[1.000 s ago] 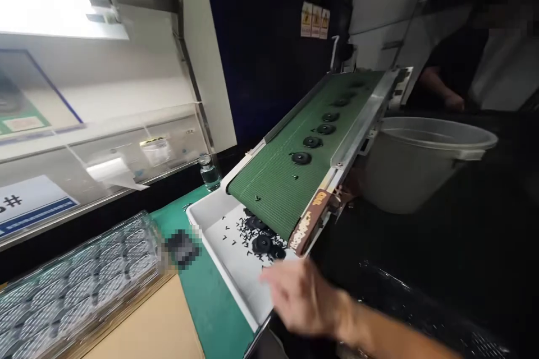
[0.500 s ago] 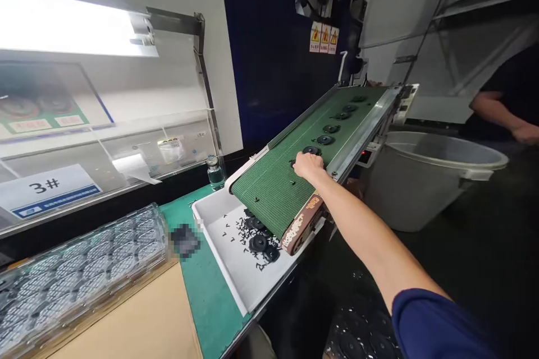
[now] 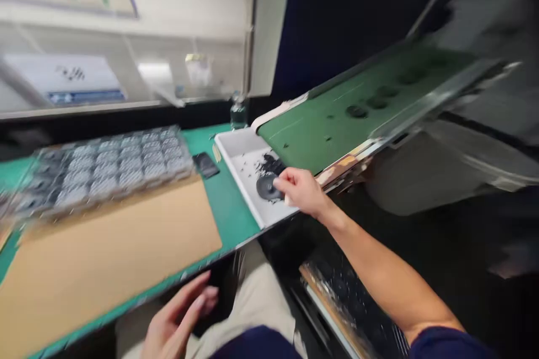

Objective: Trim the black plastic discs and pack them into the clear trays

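Observation:
My right hand (image 3: pixel 301 189) pinches the edge of a black round plastic disc (image 3: pixel 266 186) between thumb and fingers, above the white tray (image 3: pixel 275 216). Small black scraps (image 3: pixel 269 165) lie in that tray behind the disc. Low in the picture, my left hand (image 3: pixel 181 317) is over my lap in front of the table edge, blurred, fingers apart and holding nothing. A green conveyor belt (image 3: pixel 311 137) slopes down to the tray, with several black discs (image 3: pixel 357 111) blurred on its upper part and a few small scraps lower down.
A clear compartmented tray (image 3: pixel 113 171) stands on the green tabletop (image 3: pixel 236 207) behind a cardboard sheet (image 3: pixel 138 235). Near the white tray are a dark flat rectangular object (image 3: pixel 206 165) and a glass jar (image 3: pixel 238 114). A large grey bin (image 3: pixel 421 179) stands right of the conveyor.
My right hand has moved from the belt down to the white tray, now with a black disc in its fingers. The view has turned, and my left hand has come into sight.

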Available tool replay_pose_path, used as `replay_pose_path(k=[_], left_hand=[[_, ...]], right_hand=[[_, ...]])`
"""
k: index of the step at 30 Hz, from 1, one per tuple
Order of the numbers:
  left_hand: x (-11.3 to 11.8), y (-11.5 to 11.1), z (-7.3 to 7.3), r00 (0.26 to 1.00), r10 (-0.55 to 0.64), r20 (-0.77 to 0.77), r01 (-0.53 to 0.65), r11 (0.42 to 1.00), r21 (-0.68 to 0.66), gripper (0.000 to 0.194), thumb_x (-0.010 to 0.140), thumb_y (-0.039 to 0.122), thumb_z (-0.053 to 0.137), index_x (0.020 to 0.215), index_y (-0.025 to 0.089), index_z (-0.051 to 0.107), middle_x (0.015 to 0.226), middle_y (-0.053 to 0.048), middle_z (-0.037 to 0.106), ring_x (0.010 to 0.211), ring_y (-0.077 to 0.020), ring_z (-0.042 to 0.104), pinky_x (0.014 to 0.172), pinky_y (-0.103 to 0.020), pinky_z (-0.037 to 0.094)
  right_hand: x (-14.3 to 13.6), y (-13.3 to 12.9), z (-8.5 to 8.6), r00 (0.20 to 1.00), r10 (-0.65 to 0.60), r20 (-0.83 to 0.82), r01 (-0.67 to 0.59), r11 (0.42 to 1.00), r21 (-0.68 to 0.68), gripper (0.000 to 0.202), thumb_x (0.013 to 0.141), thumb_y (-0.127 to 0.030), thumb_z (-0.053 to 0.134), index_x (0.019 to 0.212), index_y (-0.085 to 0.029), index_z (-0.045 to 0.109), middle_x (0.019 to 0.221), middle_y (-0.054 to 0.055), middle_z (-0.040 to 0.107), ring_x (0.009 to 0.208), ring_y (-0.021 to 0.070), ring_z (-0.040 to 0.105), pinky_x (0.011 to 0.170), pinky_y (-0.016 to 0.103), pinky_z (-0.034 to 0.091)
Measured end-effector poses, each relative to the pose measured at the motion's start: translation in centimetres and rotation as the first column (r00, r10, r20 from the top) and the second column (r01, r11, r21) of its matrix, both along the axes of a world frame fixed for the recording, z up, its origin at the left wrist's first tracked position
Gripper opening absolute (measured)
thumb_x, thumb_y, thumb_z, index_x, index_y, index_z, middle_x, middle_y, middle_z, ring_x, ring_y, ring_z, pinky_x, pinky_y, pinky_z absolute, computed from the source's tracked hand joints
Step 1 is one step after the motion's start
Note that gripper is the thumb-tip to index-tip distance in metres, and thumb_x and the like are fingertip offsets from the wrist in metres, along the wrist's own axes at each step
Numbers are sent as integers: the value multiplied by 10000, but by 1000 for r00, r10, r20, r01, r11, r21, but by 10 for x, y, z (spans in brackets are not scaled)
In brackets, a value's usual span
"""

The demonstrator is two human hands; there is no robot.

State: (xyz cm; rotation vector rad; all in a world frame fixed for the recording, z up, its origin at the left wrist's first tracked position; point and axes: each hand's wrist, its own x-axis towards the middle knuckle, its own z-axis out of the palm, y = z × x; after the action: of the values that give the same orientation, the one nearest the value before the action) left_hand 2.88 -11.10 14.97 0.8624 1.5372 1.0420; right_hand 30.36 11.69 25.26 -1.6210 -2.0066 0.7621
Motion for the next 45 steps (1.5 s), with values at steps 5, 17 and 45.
replay_pose_path(k=[5, 17, 45], left_hand=[[18, -22, 0, 897, -33, 440, 48, 999, -23, 762, 822, 414, 867, 1520, 287, 589, 1129, -111, 799, 921, -250, 761, 936, -400, 622], [20, -46, -9, 692, -9, 722, 23, 1000, -10, 581, 819, 190, 877, 1362, 332, 723, 1050, -48, 804, 828, -171, 773, 830, -260, 639], [18, -46, -7, 783, 79, 617, -12, 994, -113, 666, 890, 335, 819, 1510, 290, 581, 1095, -91, 755, 879, -188, 736, 847, -303, 582]], right_hand=[[-64, -138, -70, 868, 139, -476, -353, 849, -394, 344, 923, -477, 645, 739, -197, 564, 660, -38, 549, 587, 110, 454, 536, 235, 334], [-77, -182, -93, 805, -77, -589, -380, 695, -610, 492, 907, -643, 663, 740, -218, 480, 661, -24, 540, 576, 116, 448, 523, 239, 335], [-68, -130, -96, 421, -470, -775, -88, 830, -551, 536, 776, -623, 878, 817, -203, 546, 617, -59, 532, 432, 54, 378, 373, 162, 250]])
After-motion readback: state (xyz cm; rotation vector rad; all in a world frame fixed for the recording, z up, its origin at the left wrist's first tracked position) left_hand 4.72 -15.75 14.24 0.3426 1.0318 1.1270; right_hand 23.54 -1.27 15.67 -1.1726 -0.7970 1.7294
